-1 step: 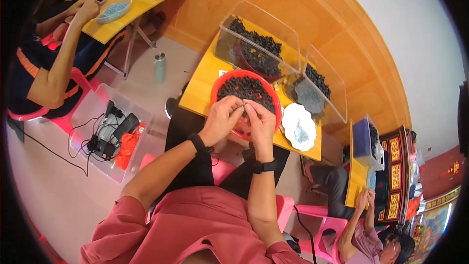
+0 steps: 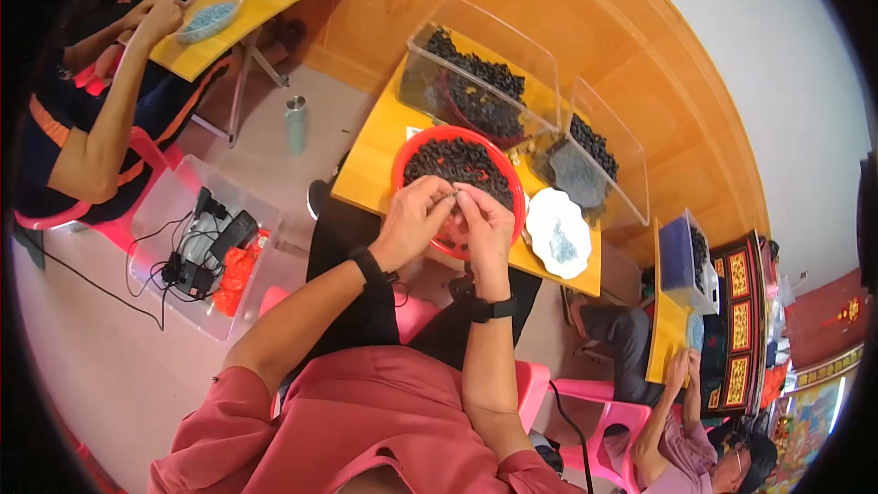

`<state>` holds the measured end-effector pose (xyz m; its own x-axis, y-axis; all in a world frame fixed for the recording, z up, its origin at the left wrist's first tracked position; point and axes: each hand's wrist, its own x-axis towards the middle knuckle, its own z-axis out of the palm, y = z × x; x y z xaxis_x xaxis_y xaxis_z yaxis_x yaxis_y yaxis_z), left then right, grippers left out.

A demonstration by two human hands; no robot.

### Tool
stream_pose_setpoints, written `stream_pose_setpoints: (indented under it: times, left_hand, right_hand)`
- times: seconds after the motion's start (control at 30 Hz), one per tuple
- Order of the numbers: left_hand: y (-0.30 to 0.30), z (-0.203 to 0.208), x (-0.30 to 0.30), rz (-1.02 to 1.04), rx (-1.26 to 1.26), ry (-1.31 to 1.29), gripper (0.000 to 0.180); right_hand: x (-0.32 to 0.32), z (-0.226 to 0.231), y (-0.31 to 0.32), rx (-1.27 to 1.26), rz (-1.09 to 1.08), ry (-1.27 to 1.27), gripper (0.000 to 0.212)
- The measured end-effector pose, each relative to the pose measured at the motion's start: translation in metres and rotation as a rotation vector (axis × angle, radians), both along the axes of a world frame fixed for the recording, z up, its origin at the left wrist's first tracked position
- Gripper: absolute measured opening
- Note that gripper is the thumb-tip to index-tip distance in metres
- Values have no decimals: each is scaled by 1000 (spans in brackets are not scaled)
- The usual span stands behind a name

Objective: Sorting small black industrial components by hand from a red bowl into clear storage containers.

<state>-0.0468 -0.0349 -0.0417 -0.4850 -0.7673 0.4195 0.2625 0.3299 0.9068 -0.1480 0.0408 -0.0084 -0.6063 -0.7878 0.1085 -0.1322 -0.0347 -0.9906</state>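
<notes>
Over a round red basin (image 2: 519, 197), my left hand (image 2: 413, 218) and my right hand (image 2: 488, 227) meet at their fingertips. Both are closed in a pinch around something tiny that I cannot make out. Small black pieces (image 2: 448, 159) fill the far part of the basin, with red showing between them. Just right of the basin lies a white scalloped plate (image 2: 572, 267) holding a small heap of grey-blue bits (image 2: 564, 242). Dark bands circle both my wrists.
Clear plastic bins (image 2: 416, 82) with black pieces stand at the back of the yellow table (image 2: 366, 174). A green bottle (image 2: 295, 128) and a bin of cables (image 2: 146, 220) are on the floor at left. Other people (image 2: 87, 160) work at tables on both sides.
The whole view has shifted very slightly. My hands keep the same pinched pose over the basin.
</notes>
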Motion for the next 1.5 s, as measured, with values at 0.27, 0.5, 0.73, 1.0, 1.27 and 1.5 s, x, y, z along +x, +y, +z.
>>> stream_pose_setpoints:
  times: [0.27, 0.5, 0.73, 1.0, 1.27, 1.5]
  left_hand:
    - [8, 4, 2, -47, -7, -63, 7]
    - [11, 5, 2, -133, 106, -30, 5]
    - [10, 4, 3, -115, 45, -77, 4]
    - [10, 4, 3, -107, 53, -47, 6]
    - [12, 8, 5, -47, -62, -57, 6]
    - [11, 10, 6, -8, -160, -144, 6]
  right_hand:
    - [2, -8, 8, -97, -9, -735, 22]
    - [6, -10, 12, -75, -96, -297, 19]
    - [6, -9, 13, -65, -116, -150, 17]
    - [3, -5, 17, -56, -60, -359, 21]
    - [6, -1, 23, 61, -13, -46, 17]
    - [4, -13, 21, -64, -181, 612, 14]
